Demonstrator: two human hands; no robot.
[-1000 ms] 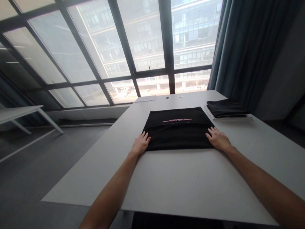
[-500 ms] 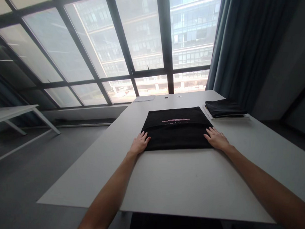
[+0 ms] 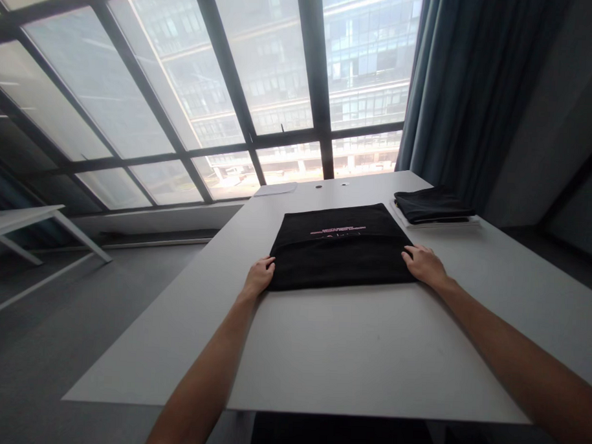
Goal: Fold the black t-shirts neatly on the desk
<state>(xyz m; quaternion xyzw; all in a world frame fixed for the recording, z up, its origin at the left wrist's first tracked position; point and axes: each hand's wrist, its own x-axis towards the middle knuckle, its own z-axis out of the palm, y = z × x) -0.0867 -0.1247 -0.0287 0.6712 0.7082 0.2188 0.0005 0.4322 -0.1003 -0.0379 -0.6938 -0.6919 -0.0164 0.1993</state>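
Note:
A folded black garment (image 3: 340,265) with pink lettering on its far half lies flat on the white table. Its near part is folded over toward the print, leaving a slightly curved edge across the middle. At the left side edge, my left hand (image 3: 260,274) is closed, with curled fingers gripping the cloth. My right hand (image 3: 424,264) pinches the opposite side edge, thumb and fingers drawn together. Both hands rest low at the tabletop, and some of their fingertips are hidden by the cloth or by the hands themselves.
A stack of folded dark cloth (image 3: 432,206) lies on white material at the back right of the white table (image 3: 320,352). Paper (image 3: 276,189) lies at the far left edge. Windows and a blue curtain (image 3: 441,91) stand behind; another table (image 3: 24,219) is at left.
Both hands went from fingers spread flat on the garment to fingers curled around its side edges. The view has shifted slightly; the garment still lies flat.

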